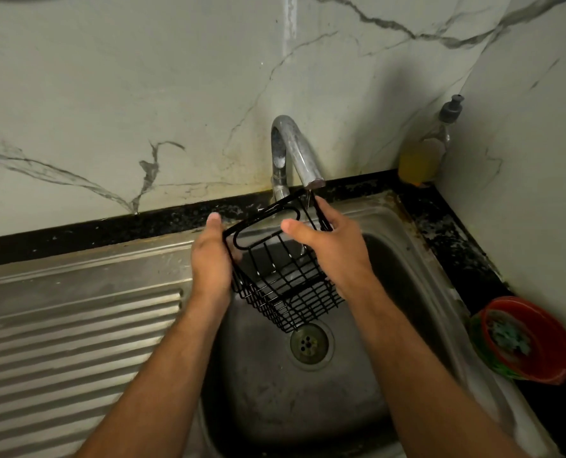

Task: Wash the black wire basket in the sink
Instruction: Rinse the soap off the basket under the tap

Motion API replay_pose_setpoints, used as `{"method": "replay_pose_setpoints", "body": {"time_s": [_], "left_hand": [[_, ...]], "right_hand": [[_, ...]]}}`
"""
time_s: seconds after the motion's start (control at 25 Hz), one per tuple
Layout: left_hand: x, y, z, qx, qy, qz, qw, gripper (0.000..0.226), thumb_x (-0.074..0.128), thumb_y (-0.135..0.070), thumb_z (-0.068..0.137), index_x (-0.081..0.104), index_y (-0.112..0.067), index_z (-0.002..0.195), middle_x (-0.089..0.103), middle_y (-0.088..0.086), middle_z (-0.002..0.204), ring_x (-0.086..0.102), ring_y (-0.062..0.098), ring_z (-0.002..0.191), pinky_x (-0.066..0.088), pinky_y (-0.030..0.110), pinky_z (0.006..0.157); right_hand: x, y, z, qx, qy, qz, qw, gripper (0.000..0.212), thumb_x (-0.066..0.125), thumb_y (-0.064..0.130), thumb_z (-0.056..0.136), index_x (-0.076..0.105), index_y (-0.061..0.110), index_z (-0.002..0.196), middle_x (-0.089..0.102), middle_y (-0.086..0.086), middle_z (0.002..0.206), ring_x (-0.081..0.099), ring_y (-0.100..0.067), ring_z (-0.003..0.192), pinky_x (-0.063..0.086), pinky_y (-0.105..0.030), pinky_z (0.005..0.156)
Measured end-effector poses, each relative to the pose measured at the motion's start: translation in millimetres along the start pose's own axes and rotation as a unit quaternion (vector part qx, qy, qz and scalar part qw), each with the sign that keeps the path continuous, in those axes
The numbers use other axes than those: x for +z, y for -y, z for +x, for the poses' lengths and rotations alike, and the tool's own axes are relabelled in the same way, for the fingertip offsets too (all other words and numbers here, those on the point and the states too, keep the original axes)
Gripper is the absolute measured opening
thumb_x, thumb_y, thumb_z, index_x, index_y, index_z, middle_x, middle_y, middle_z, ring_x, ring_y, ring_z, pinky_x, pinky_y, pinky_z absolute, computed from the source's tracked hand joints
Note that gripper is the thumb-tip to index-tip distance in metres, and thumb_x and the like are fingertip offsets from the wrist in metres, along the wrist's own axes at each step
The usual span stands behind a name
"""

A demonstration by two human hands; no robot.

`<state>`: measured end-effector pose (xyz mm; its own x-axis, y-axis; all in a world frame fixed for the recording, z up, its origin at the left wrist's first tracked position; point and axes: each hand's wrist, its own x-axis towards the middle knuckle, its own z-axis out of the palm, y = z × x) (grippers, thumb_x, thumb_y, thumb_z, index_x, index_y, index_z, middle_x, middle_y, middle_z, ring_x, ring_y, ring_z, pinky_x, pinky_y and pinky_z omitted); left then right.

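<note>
1. Black wire basket (283,279) held tilted over the steel sink (407,259) bowl, directly under the faucet (291,150) spout, its open top facing the camera and its top rim almost touching the spout tip.
2. Left hand (210,259) grips the basket's left side, thumb up along the rim, fingers wrapped behind the wires.
3. Right hand (334,249) grips the right side, thumb over the front top rim, fingers behind near the spout.
4. Thin water stream falls from the spout into the basket; hard to see further down.
5. Basket's lowest corner hangs just above the drain (311,345), not touching the bowl floor; open room below and toward the near edge of the bowl.
6. Ribbed drainboard (76,342) runs left of the bowl, beside the left forearm.
7. Dark counter edge wraps the back and right of the sink, meeting the marble-pattern wall (109,94).
8. Soap dispenser (430,150) with yellow liquid stands in the back right corner, well apart from the hands.
9. Red bowl (536,342) with a scrubber inside sits on the right counter edge, near the right forearm.
</note>
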<state>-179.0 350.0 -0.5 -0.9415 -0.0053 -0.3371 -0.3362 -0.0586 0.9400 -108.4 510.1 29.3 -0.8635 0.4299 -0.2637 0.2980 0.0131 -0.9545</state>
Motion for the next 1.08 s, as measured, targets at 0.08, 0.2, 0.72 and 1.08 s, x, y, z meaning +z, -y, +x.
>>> {"method": "replay_pose_setpoints", "body": {"time_s": [0.08,0.2,0.72,1.08], "left_hand": [[5,-17,2,0.152,0.032,0.262,0.952,0.036,0.038,-0.043,0.108,0.063,-0.018,0.112,0.064,0.001,0.100,0.063,0.022,0.099,0.044,0.031,0.081],[19,-37,-3,0.172,0.179,0.493,0.834,0.061,0.039,-0.061,0.094,0.049,-0.021,0.140,0.061,0.001,0.121,0.055,0.026,0.122,0.039,0.045,0.108],[16,-4,-24,0.242,0.148,0.322,0.903,0.046,0.085,-0.028,0.078,0.057,-0.035,0.113,0.069,-0.029,0.109,0.064,-0.006,0.102,0.054,0.020,0.089],[-13,31,-24,0.187,0.086,0.266,0.942,0.094,0.088,-0.046,0.047,0.040,-0.029,0.126,0.060,-0.005,0.122,0.062,0.010,0.112,0.054,0.040,0.098]], "right_hand": [[3,3,4,-0.001,-0.032,-0.002,0.999,0.075,0.079,0.049,0.077,0.049,0.032,0.144,0.060,0.011,0.137,0.052,-0.011,0.130,0.037,-0.023,0.101],[2,7,7,-0.026,-0.065,-0.017,0.997,0.039,0.074,0.047,0.084,0.064,0.039,0.121,0.068,0.021,0.088,0.061,0.005,0.090,0.044,-0.017,0.079],[33,12,-18,-0.117,-0.053,-0.381,0.916,0.097,0.047,0.083,0.078,0.023,0.031,0.156,0.027,0.002,0.161,0.029,-0.026,0.142,0.028,-0.049,0.111],[-1,-11,12,-0.171,0.081,-0.442,0.877,0.069,0.015,0.062,0.101,0.010,0.025,0.159,0.006,0.002,0.167,-0.004,-0.018,0.153,-0.009,-0.042,0.120]]}}
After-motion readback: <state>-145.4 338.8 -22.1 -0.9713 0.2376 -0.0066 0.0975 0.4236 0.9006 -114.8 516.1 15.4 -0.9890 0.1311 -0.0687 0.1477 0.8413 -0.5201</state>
